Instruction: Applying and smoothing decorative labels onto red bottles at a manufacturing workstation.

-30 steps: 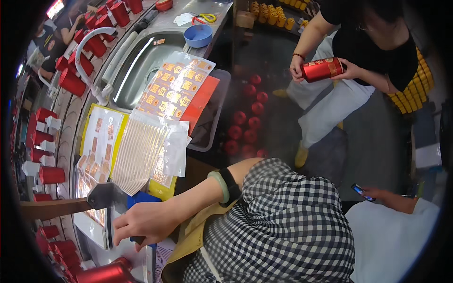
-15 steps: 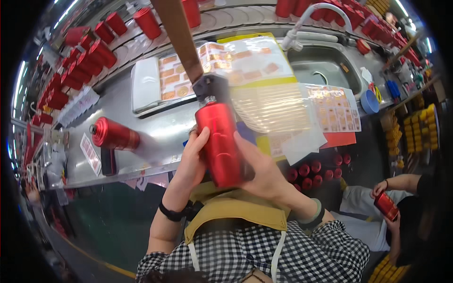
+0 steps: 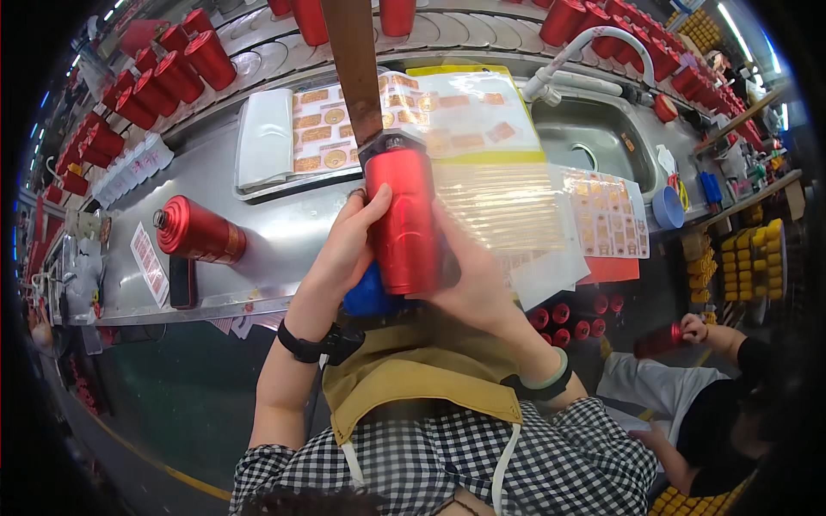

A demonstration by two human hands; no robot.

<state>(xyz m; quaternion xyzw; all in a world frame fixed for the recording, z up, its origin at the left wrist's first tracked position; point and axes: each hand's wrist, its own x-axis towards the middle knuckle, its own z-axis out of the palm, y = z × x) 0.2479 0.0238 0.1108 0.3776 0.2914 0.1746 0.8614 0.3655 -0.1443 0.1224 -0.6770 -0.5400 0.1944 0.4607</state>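
Observation:
Upright in front of me is a glossy red bottle (image 3: 404,228), held between both palms. My left hand (image 3: 342,245) wraps its left side, thumb lying on the front. On the lower right side, my right hand (image 3: 475,279) is closed round it, its fingertips partly hidden. The bottle's neck is at a dark bracket (image 3: 394,138) at the lower end of a brown post (image 3: 351,64); whether they touch I cannot tell. A blue rounded object (image 3: 370,294) shows under my left hand. Another red bottle (image 3: 200,230) stands on the steel table at the left, beside a black phone (image 3: 182,282).
Gold-printed sticker sheets (image 3: 323,133) lie on a tray, more sheets (image 3: 607,215) at the right. Behind are a sink (image 3: 585,120) with a white faucet and a conveyor (image 3: 465,33) carrying red bottles. A seated co-worker's hand (image 3: 693,328) holds a red bottle at the lower right.
Both hands have moved the bottle slightly up and right, and its neck now overlaps the bracket. The blue object has come into fuller view. The co-worker's bottle has shifted left, now in one hand.

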